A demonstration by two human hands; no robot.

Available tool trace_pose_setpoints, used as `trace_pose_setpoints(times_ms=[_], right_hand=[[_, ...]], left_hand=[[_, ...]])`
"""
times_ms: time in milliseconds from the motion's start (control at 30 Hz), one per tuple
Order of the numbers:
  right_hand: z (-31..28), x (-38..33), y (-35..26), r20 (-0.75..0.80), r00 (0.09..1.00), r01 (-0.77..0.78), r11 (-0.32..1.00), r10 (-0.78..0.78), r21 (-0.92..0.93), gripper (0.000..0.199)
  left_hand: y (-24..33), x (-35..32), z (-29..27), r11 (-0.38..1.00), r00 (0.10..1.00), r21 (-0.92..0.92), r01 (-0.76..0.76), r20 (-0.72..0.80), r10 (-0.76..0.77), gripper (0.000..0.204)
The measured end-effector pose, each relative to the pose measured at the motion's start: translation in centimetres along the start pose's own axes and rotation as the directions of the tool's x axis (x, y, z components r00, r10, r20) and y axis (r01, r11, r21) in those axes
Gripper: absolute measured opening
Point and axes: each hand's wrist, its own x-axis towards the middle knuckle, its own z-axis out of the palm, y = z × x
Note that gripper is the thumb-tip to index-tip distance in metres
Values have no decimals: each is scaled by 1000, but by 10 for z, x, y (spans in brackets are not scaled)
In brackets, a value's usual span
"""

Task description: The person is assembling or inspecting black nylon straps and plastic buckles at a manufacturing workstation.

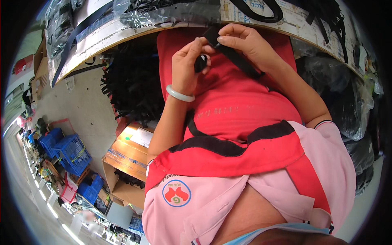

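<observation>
A black webbing strap (pixel 239 62) is stretched between my two hands, just off the table's near edge and above the red apron (pixel 228 94). My left hand (pixel 184 69), with a pale bangle (pixel 179 94) at its wrist, is closed on one end of the strap between thumb and fingers. A dark rounded loop or piece (pixel 201 63) shows in its curled lower fingers; I cannot tell if it is part of the same strap. My right hand (pixel 255 47) pinches the strap near its top between thumb and forefinger. The strap's other end hangs down under my right wrist.
Ahead lies a curved-looking table edge (pixel 163 32) with plastic bags of dark parts (pixel 63 24) and more black straps (pixel 261 16). Left are a heap of black straps (pixel 132 81), an open cardboard box (pixel 126 153) and blue crates (pixel 71 155). Plastic-wrapped bundles (pixel 337 94) stand right.
</observation>
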Motion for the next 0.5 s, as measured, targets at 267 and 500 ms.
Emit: trace_pose_setpoints(times_ms=[267, 500], right_hand=[[19, -19, -21, 146, 628, 725, 506, -765, -468, 12], [9, -19, -30, 91, 994, 11, 790, 57, -613, 22]], left_hand=[[0, 2, 5, 970, 982, 181, -163, -64, 177, 21], [-2, -3, 11, 911, 954, 329, -251, -78, 291, 13]])
